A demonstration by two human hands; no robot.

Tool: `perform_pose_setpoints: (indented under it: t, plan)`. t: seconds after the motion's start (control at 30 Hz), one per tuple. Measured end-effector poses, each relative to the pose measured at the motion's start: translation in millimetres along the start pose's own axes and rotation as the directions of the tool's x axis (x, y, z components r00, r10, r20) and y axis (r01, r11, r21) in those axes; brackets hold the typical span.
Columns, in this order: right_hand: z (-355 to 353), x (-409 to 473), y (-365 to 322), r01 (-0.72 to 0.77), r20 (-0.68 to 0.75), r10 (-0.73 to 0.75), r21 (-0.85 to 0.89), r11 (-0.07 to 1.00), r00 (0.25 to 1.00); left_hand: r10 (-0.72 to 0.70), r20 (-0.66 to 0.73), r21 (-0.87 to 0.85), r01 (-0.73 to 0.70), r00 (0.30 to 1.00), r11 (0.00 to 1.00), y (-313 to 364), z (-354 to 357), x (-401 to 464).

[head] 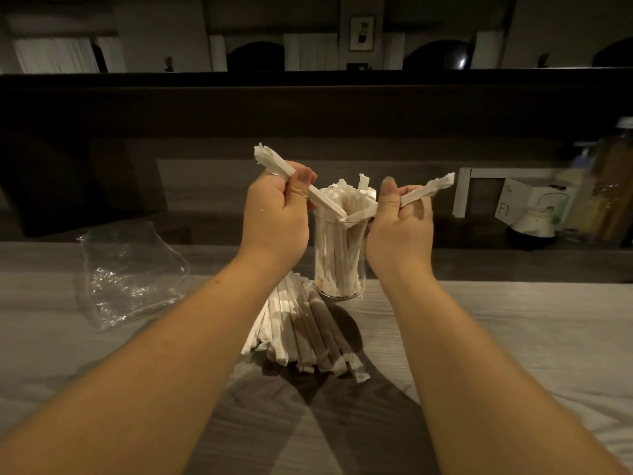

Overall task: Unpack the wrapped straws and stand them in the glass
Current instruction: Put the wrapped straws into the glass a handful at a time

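Observation:
A clear glass point(339, 269) stands on the counter, packed with several white paper-wrapped straws point(346, 200). Right above its rim I hold a small bunch of wrapped straws point(329, 205) bent into a V. My left hand point(277, 214) grips the left leg, whose frayed end point(265, 156) sticks up to the left. My right hand point(399, 221) pinches the right leg, its end point(442, 182) pointing right. The fold sits at the glass mouth. A fanned pile of wrapped straws point(305, 334) lies on the counter in front of the glass.
An empty crumpled clear plastic bag point(126, 272) lies on the grey wood-grain counter point(513, 337) at the left. A dark raised ledge runs behind the glass. At the far right stand a white box point(534, 204), a small white jar point(532, 222) and bottles point(613, 186).

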State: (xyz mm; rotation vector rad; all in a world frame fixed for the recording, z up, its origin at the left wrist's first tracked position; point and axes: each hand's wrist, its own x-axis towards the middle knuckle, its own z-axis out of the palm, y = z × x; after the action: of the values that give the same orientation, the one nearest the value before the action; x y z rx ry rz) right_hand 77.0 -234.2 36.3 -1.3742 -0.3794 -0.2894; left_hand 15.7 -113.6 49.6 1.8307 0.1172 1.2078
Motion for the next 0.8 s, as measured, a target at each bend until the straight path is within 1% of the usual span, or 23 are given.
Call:
perform_pose_setpoints:
  t: [0.07, 0.13, 0.23, 0.33, 0.4, 0.5, 0.6, 0.63, 0.7, 0.77, 0.8]
  plan:
    - [1, 4, 2, 0.001, 0.035, -0.001, -0.023, 1.0, 0.999, 0.021, 0.02, 0.018, -0.022, 1.0, 1.0, 0, 3, 4]
    - [2, 7, 2, 0.085, 0.044, -0.082, -0.079, 0.993, 0.996, 0.028, 0.018, 0.021, -0.029, 0.999, 0.999, 1, 5, 10]
    - [1, 10, 3, 0.186, 0.008, -0.186, -0.107, 0.977, 0.983, 0.049, 0.018, 0.031, -0.05, 0.999, 0.998, 1, 8, 18]
    - [2, 12, 7, 0.216, -0.006, -0.218, -0.119, 0.969, 0.976, 0.052, 0.055, 0.096, -0.057, 0.997, 0.994, 2, 13, 27]
    - [2, 15, 9, 0.23, -0.024, -0.234, -0.112, 0.967, 0.972, 0.035, 0.11, 0.139, -0.051, 0.993, 0.989, 4, 15, 32]
    - [2, 18, 9, 0.227, 0.005, -0.228, -0.13, 0.965, 0.974, 0.022, 0.214, 0.188, -0.063, 0.977, 0.98, 5, 15, 38]
    - [7, 17, 12, 0.207, 0.098, -0.191, -0.205, 0.957, 0.977, -0.028, 0.281, 0.194, -0.028, 0.959, 0.981, -1, 17, 38]
    - [9, 18, 14, 0.217, 0.117, -0.193, -0.251, 0.943, 0.974, -0.036, 0.292, 0.212, -0.028, 0.956, 0.977, -4, 18, 37]
    - [11, 19, 18, 0.212, 0.132, -0.177, -0.338, 0.917, 0.975, -0.057, 0.286, 0.349, -0.049, 0.956, 0.936, -8, 18, 33]
    - [12, 18, 19, 0.18, 0.136, -0.138, -0.369, 0.912, 0.981, -0.092, 0.27, 0.447, -0.04, 0.959, 0.894, -12, 18, 28]
    - [11, 18, 19, 0.171, 0.132, -0.132, -0.356, 0.919, 0.982, -0.103, 0.271, 0.443, -0.029, 0.957, 0.896, -14, 18, 26]
